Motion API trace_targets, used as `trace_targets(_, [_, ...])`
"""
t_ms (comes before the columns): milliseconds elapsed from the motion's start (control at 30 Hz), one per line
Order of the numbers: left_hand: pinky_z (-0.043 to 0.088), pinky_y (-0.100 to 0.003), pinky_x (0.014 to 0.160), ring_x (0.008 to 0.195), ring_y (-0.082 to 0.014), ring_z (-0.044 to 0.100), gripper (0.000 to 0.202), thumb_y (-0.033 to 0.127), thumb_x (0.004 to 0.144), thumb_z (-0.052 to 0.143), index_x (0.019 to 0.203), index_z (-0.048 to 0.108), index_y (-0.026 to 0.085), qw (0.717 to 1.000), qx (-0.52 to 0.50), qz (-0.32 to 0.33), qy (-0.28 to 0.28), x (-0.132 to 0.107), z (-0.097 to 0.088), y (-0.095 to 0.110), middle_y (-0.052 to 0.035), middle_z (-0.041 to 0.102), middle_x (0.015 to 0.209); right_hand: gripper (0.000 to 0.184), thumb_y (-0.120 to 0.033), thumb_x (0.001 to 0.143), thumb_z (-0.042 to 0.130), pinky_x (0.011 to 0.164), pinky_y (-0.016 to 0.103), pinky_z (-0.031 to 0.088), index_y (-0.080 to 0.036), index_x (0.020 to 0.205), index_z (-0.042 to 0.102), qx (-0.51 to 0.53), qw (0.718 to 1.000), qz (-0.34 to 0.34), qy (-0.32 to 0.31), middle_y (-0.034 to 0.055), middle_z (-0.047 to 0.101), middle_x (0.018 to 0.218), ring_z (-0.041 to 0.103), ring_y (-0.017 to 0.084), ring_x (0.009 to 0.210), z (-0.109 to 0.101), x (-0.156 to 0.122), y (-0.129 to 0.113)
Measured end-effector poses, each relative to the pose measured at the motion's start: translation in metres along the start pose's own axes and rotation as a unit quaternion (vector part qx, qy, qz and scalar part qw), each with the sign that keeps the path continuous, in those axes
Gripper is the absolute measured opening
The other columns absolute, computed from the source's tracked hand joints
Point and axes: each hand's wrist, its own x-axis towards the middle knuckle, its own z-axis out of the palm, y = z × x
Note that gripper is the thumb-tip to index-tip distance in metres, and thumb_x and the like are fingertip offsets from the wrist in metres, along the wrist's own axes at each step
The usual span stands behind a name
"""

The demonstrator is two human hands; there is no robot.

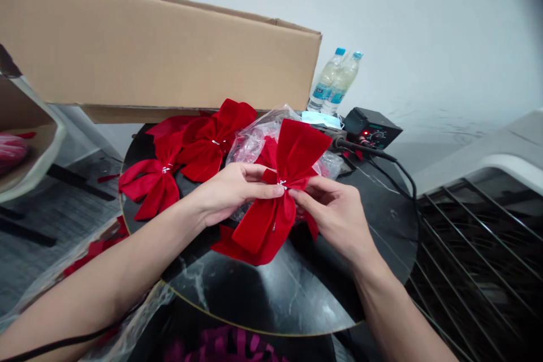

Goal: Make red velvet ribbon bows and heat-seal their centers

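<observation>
Both my hands meet at the centre of a red velvet bow [294, 153], held up above the tabletop. My left hand [235, 195] pinches its middle from the left, near a twist of silver wire [282, 185]. My right hand [335, 215] grips the same spot from the right, with its fingertips on the velvet. Beyond my left hand lie a second red bow [210, 144] and a third red bow [153, 184], each bound with wire. A crumpled clear plastic bag [254, 141] sits behind the held bow, partly hidden by it. Everything rests on a round black marble table [271, 294].
A large cardboard box [148, 39] overhangs the far left of the table. Behind the bag stand a pair of water bottles [335, 82], a blue face mask [321, 120] and a black soldering station [371, 127] with its cable. A black wire rack [475, 260] lies to the right.
</observation>
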Motion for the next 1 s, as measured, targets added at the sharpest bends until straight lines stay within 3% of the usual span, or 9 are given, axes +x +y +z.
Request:
trace_targets(167, [0.061, -0.025, 0.074, 0.078, -0.0174, 0.077, 0.027, 0.018, 0.069, 0.092, 0.093, 0.08, 0.012, 1.0, 0.02, -0.012, -0.021, -0.0009, -0.0015, -0.0009, -0.0085, 0.081, 0.088, 0.02, -0.037, 0.082, 0.078, 0.054, 0.026, 0.048, -0.017, 0.078, 0.075, -0.044, 0.999, -0.02, -0.018, 0.0016, 0.067, 0.067, 0.057, 0.014, 0.059, -0.0047, 0.0027, -0.0044])
trace_targets(400, [0.06, -0.025, 0.074, 0.076, -0.0163, 0.076, 0.029, 0.019, 0.065, 0.094, 0.089, 0.079, 0.012, 1.0, 0.018, 0.012, 0.015, 0.0, -0.0005, -0.0041, -0.007, 0.08, 0.084, 0.018, -0.034, 0.081, 0.079, 0.056, 0.025, 0.049, -0.018, 0.075, 0.074, -0.038, 0.999, -0.02, -0.034, 0.001, 0.069, 0.068, 0.06, 0.014, 0.061, -0.0071, 0.0055, -0.0039])
trace_targets(567, [0.055, -0.021, 0.064, 0.068, -0.0138, 0.073, 0.025, 0.02, 0.064, 0.096, 0.079, 0.077, 0.011, 0.998, -0.005, 0.032, 0.046, 0.0024, 0.0025, -0.0079, -0.0058, 0.079, 0.076, 0.021, -0.036, 0.079, 0.081, 0.054, 0.025, 0.048, -0.016, 0.077, 0.074, -0.03, 0.999, -0.005, -0.02, 0.0011, 0.067, 0.067, 0.058, 0.013, 0.059, -0.0042, 0.0066, -0.0041])
trace_targets(733, [0.06, -0.026, 0.073, 0.071, -0.0163, 0.075, 0.024, 0.017, 0.066, 0.094, 0.084, 0.078, 0.012, 0.994, -0.058, 0.051, 0.076, 0.0026, 0.0073, -0.0076, -0.0068, 0.08, 0.078, 0.028, -0.042, 0.077, 0.082, 0.057, 0.026, 0.05, -0.016, 0.081, 0.074, 0.01, 1.0, 0.015, -0.013, 0.0023, 0.069, 0.069, 0.062, 0.015, 0.061, -0.0003, 0.0065, -0.003])
trace_targets(1000, [0.059, -0.023, 0.071, 0.069, -0.014, 0.074, 0.024, 0.016, 0.063, 0.095, 0.07, 0.072, 0.012, 0.992, -0.063, 0.072, 0.082, 0.0036, 0.0068, -0.0089, -0.0031, 0.077, 0.072, 0.032, -0.046, 0.078, 0.082, 0.059, 0.026, 0.049, -0.015, 0.084, 0.073, 0.01, 1.0, 0.015, -0.013, 0.0029, 0.069, 0.073, 0.059, 0.014, 0.064, 0.0011, 0.0064, 0.0039])
